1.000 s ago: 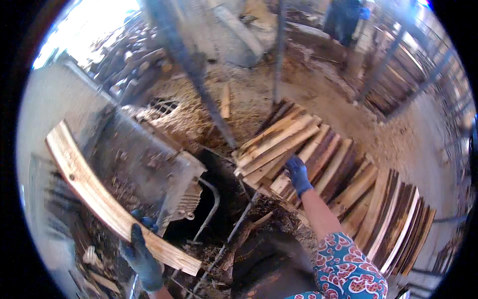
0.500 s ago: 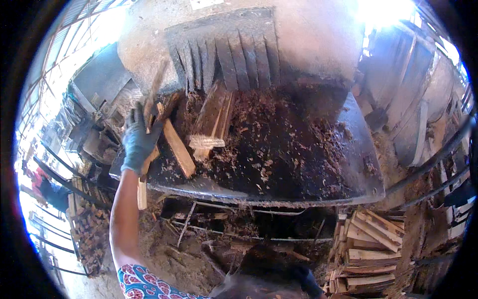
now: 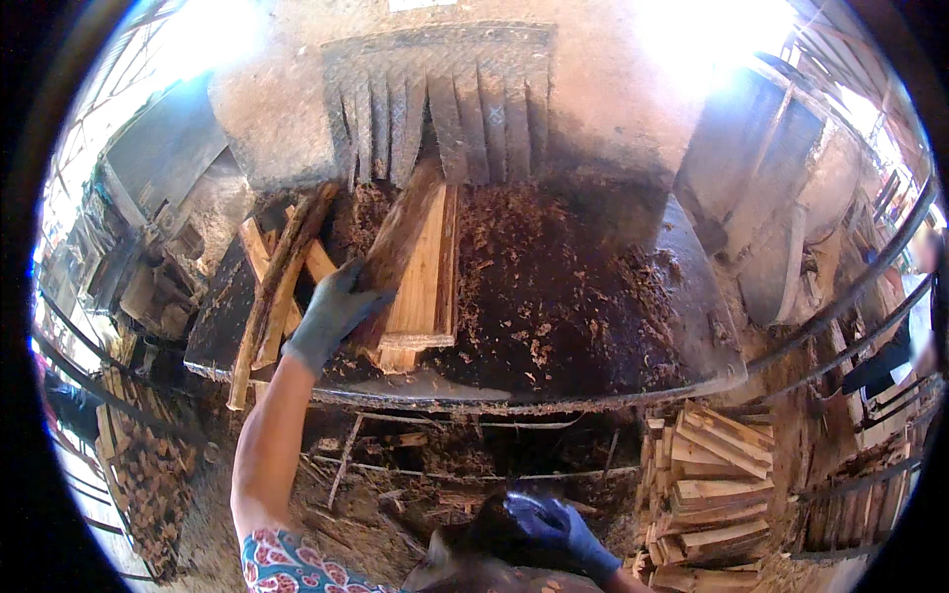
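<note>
My left hand point(image 3: 338, 314), in a grey-green glove, is at the left edge of a bark-edged slab point(image 3: 403, 229), its fingers closed on that edge. The slab lies tilted against pale sawn boards point(image 3: 423, 287), its far end at the dark hanging strips. To the left of the hand, a long bark-edged strip point(image 3: 287, 282) rests across paler wood strips point(image 3: 253, 249), its near end jutting over the table edge. My right hand point(image 3: 554, 529), in a blue glove, is low in front of my body, fingers loosely extended, with nothing visible in it.
The dark metal table point(image 3: 593, 381) is littered with bark and wood chips. Slit dark flaps point(image 3: 474, 124) hang over an opening in the pale housing behind it. Stacked sawn pieces point(image 3: 722, 494) stand at lower right. Curved black rails point(image 3: 840, 316) run along both sides.
My left hand has moved right, from the strips to the bark-edged slab. A long strip now lies slanting over the left table edge. The right hand has risen further into view.
</note>
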A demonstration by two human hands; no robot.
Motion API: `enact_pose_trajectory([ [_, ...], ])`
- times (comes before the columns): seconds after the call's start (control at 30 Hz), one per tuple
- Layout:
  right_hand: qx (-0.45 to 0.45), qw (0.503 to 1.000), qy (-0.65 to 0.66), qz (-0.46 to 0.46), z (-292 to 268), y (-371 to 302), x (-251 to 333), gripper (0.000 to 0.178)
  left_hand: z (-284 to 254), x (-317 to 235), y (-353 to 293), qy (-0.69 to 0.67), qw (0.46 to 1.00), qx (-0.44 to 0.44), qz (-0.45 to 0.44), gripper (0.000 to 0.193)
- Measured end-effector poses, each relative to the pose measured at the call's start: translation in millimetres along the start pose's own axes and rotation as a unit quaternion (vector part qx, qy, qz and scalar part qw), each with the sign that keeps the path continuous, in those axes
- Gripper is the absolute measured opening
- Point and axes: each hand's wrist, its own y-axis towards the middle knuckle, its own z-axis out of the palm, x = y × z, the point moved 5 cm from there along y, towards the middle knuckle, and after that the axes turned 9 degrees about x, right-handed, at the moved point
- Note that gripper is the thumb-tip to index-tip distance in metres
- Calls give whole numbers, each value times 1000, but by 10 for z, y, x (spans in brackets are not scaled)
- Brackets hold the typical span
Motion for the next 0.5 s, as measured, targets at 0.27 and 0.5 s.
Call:
enact_pose_trajectory([
  [0.27, -73, 996, 18, 40, 21, -121, -23, 29, -276, 315, -1881, -177, 976, -113, -60, 57],
  [0.5, 60, 986, 136, -73, 175, 914, 966, 41, -280, -3, -1225, 424, 865, -243, 115, 59],
])
